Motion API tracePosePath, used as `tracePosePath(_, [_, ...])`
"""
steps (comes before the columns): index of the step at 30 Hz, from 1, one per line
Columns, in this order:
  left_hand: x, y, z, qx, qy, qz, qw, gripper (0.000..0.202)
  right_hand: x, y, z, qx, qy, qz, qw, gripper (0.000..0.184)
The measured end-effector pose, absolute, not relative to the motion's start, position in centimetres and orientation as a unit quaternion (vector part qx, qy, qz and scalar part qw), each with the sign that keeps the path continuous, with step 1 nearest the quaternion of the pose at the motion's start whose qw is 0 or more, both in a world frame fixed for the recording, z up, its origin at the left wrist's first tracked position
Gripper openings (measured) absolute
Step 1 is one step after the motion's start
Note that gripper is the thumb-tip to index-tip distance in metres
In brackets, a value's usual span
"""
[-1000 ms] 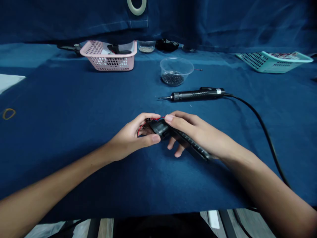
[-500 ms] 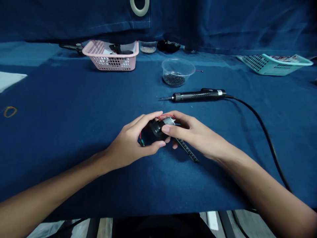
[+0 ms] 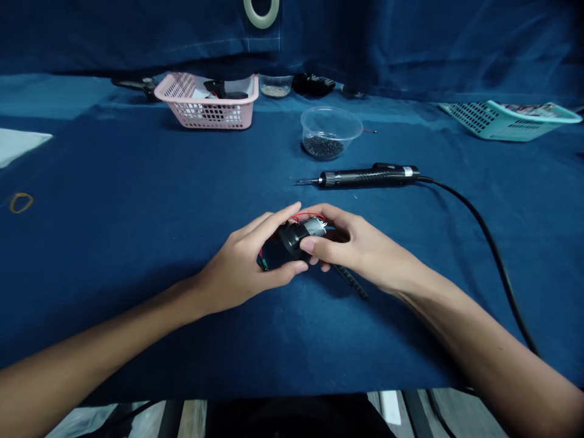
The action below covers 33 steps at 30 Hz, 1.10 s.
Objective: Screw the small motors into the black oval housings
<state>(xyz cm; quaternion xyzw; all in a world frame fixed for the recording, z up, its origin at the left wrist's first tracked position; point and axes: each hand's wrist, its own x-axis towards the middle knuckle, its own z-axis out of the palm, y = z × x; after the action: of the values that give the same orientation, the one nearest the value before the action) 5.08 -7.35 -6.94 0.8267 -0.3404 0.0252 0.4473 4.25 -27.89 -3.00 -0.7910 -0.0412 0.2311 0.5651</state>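
Observation:
Both my hands meet at the middle of the blue cloth on a small black housing with a silver motor (image 3: 301, 233) and red wires. My left hand (image 3: 246, 267) curls round its left side, thumb underneath and fingers on top. From the right, my right hand (image 3: 360, 249) pinches the motor end with thumb and fingers. A long black ribbed part (image 3: 351, 283) of the same piece runs out under my right hand onto the cloth. A black electric screwdriver (image 3: 365, 176) lies just beyond my hands, its tip pointing left.
A clear bowl of small dark screws (image 3: 327, 132) stands behind the screwdriver. Farther back sit a pink basket (image 3: 207, 100), a small clear cup (image 3: 276, 86) and a teal basket (image 3: 506, 120) at the right. The screwdriver's black cord (image 3: 493, 249) curves down the right side. A yellow rubber band (image 3: 20, 202) lies far left.
My right hand has slid from the ribbed part up to the motor end, and the piece has been turned so the silver motor shows. The ribbed part now rests on the cloth.

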Motion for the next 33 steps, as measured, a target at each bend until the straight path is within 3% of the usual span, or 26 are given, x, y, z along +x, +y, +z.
tracePosePath(10, [5.29, -7.31, -7.36, 0.83, -0.303, -0.005, 0.468, 0.071, 4.08, -27.6, -3.17, -0.796, -0.027, 0.223, 0.562, 0.052])
tracePosePath(22, [5.1, -7.36, -6.96, 0.806, -0.264, -0.046, 0.527, 0.068, 4.24, -28.0, -3.07, -0.742, -0.046, 0.222, 0.631, 0.047])
tracePosePath(33, [5.81, -7.72, -6.48, 0.639, -0.144, -0.193, 0.73, 0.05, 4.66, -28.21, -3.48, -0.719, -0.02, 0.191, 0.668, 0.053])
